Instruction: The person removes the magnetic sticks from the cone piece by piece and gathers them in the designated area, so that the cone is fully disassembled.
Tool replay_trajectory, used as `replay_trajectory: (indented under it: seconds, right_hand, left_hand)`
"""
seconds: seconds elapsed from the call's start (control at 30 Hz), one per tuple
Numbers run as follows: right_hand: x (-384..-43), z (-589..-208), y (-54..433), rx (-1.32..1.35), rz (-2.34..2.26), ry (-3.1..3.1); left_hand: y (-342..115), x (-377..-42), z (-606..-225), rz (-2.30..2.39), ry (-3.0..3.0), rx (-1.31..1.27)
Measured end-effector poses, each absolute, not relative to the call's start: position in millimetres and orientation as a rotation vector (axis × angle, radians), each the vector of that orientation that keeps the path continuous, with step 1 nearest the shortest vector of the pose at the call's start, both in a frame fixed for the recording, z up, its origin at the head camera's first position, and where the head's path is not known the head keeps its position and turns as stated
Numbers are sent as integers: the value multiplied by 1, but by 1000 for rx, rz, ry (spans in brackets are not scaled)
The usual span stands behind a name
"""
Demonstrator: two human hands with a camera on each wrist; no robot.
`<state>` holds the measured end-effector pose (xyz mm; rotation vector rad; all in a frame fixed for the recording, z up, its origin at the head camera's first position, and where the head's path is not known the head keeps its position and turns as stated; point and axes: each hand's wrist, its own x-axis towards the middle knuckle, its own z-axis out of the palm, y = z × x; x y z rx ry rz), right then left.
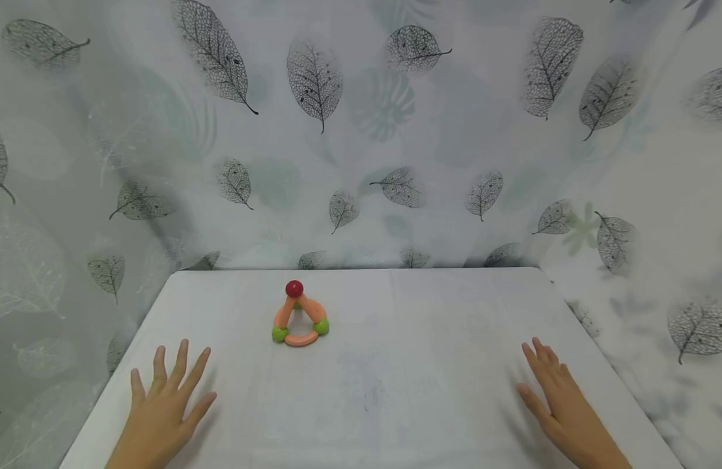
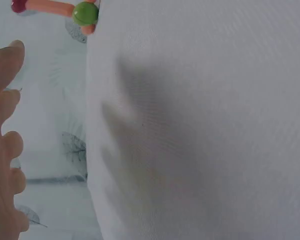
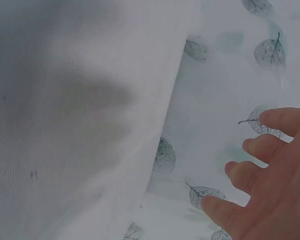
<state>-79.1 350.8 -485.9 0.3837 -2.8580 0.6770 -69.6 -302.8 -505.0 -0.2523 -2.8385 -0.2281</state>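
Observation:
A small toy frame (image 1: 301, 339) of orange bars joined by green balls, topped with a red ball (image 1: 294, 289), stands on the left half of the white table. Its green ball (image 2: 85, 13) and part of an orange bar also show at the top of the left wrist view. My left hand (image 1: 164, 410), fingers spread, hovers over the table's front left, nearer to the toy, and holds nothing. On the front right my right hand (image 1: 562, 404) is raised with fingers extended, also holding nothing. Both hands are apart from the toy.
The white-covered table (image 1: 396, 378) narrows toward its back edge in the head view. Behind it and on both sides hangs pale cloth (image 1: 361, 150) printed with grey leaves. Shadows of the hands fall on the tabletop.

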Motion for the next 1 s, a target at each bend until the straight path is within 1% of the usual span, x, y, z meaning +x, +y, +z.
replay_trajectory:
  seconds: [0.17, 0.5, 0.73, 0.87, 1.0]
  right_hand:
    - [-78, -486, 344, 393, 747, -2749]
    - [-79, -495, 316, 257, 1000, -2497]
    - [-84, -505, 290, 197, 1156, -2464]
    - [-89, -505, 276, 195, 1227, -2467]
    - [-94, -504, 262, 208, 1300, -2472]
  left_hand:
    - [-295, -69, -504, -322, -2812, -212]
    - [-276, -74, -506, -582, -2707, -142]
    - [-258, -83, -508, -763, -2601, -64]
    - [-248, -91, -508, -901, -2572, 6]
    - [-238, -98, -509, -1105, -2589, 153]
